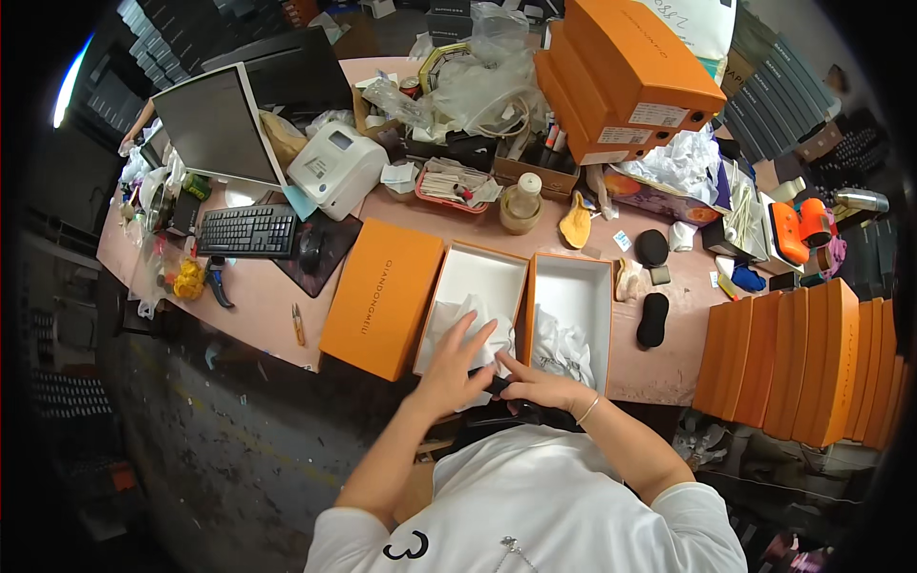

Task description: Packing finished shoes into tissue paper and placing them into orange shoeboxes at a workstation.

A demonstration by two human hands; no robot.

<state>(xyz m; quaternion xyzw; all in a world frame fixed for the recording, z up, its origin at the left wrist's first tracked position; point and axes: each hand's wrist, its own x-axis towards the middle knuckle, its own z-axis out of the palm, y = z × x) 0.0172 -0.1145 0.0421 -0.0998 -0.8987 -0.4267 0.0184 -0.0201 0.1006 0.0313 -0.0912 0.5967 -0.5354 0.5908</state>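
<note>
Two open orange boxes with white insides stand side by side at the table's near edge. My left hand (457, 368) lies flat, fingers spread, on the white tissue paper (468, 325) in the left box (475, 277). My right hand (540, 387) rests at the near edge between the boxes, fingertips on a small dark object (499, 384) that is mostly hidden. The right box (573, 286) holds crumpled white tissue. An orange lid (382, 296) lies flat just left of the boxes.
A row of upright orange boxes (802, 358) stands at the right. Stacked orange boxes (630, 72) sit at the back. A keyboard (248, 229), monitor (215, 124) and white label printer (334, 167) are at the left. Black pads (652, 320), a bottle (522, 202) and clutter fill the middle.
</note>
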